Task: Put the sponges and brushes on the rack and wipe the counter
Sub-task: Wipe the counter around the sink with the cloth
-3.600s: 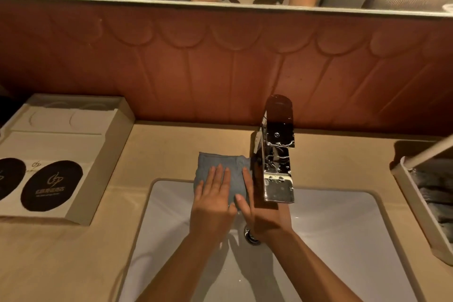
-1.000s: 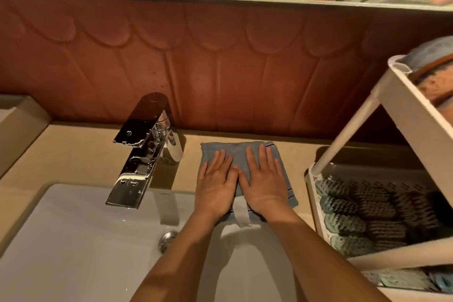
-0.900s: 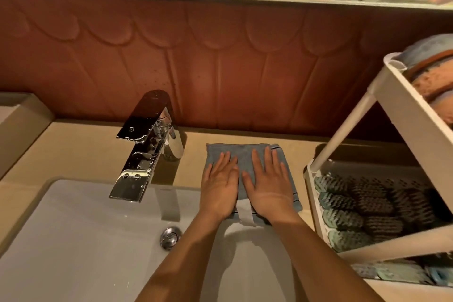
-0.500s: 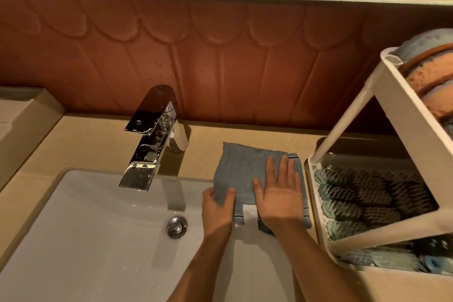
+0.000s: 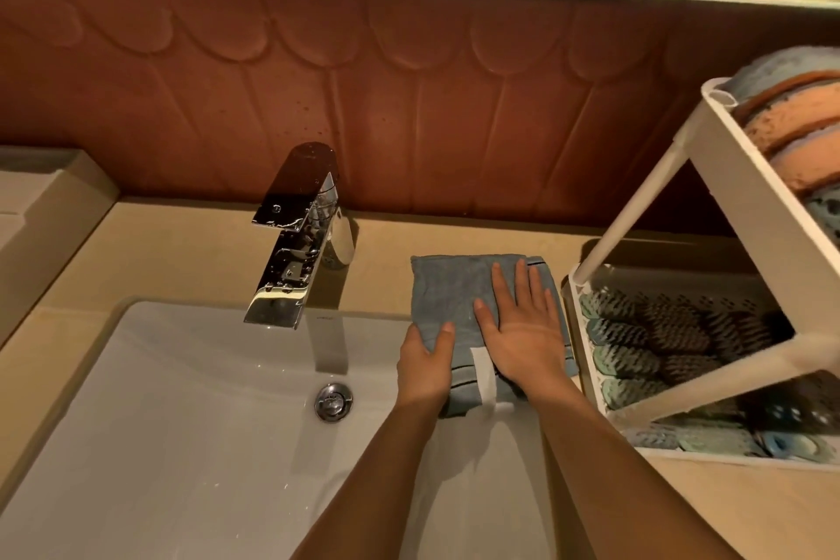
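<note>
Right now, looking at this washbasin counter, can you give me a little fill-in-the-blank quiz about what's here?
1. The folded grey-blue cloth lies to the ____ of the shiny chrome tap.
2. The right hand lies ____ on the cloth, while the left hand grips its left edge.
3. In the white plastic rack, the dark bristled brushes lie on the shelf ____ the orange sponges.
Missing words: right; flat; below.

- my left hand point(image 5: 425, 366) hides its fingers at the cloth's point(image 5: 447, 291) near edge.
- the rack point(image 5: 736, 177) and its sponges point(image 5: 800, 123) run off the right edge.
</note>
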`<state>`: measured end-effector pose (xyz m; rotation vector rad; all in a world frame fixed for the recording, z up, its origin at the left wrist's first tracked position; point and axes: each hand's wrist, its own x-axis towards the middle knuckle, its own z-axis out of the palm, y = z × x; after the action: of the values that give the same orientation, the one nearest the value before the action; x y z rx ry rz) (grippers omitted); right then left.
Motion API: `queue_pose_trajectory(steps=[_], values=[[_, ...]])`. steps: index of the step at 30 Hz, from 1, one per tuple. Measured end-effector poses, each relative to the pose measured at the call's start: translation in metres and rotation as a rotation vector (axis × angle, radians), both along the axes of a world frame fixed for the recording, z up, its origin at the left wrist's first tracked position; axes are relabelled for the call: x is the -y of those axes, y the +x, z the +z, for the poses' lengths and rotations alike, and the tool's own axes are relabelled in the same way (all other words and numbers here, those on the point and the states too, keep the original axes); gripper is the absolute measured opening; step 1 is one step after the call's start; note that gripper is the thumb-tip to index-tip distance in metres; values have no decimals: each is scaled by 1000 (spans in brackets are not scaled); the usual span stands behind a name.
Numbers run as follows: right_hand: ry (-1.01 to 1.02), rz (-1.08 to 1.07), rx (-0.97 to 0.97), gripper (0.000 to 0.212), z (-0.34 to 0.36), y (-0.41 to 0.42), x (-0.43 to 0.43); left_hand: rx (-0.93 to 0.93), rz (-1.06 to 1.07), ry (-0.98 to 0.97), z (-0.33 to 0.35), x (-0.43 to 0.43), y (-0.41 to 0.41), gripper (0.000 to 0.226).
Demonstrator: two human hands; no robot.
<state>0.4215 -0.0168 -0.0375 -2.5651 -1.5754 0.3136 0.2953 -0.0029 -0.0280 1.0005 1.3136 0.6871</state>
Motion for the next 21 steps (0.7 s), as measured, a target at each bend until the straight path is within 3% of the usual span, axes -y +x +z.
queue_pose_trajectory(steps=[9, 21], values=[[-29, -93, -10, 66, 6, -24, 40, 81, -173, -212, 13, 17, -30, 33], [-61, -144, -13, 85, 1, -55, 99, 43, -368, -209, 21, 62, -63, 44]])
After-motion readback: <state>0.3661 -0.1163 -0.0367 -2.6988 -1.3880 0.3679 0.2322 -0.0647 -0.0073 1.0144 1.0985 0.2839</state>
